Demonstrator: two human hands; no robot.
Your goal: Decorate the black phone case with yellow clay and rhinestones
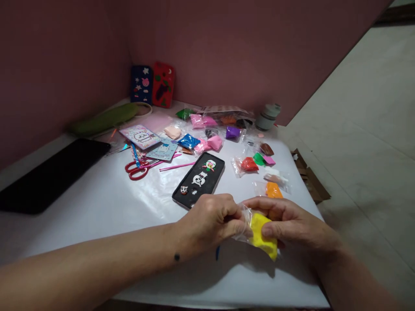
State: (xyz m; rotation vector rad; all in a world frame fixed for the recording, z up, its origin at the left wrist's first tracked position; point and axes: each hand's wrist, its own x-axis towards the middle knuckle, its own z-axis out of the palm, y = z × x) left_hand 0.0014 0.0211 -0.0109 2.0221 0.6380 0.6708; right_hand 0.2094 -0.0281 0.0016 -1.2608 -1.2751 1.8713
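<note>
Both my hands meet over the near right part of the white table point(106, 203). My right hand point(292, 222) pinches a lump of yellow clay point(263, 235) in a clear plastic bag. My left hand point(210, 220) is closed on the bag's open end point(244, 220). Just beyond my hands lies a black phone case point(199, 179) decorated with small clay figures, a snowman among them.
Several small bags of coloured clay lie scattered behind: orange point(273, 190), red point(249, 164), blue point(189, 141), pink point(210, 144), purple point(232, 132). Red scissors point(140, 168) and a pink stick point(177, 166) lie at centre left. A black tablet point(52, 172) rests at left. Cardboard point(309, 177) sits off the right edge.
</note>
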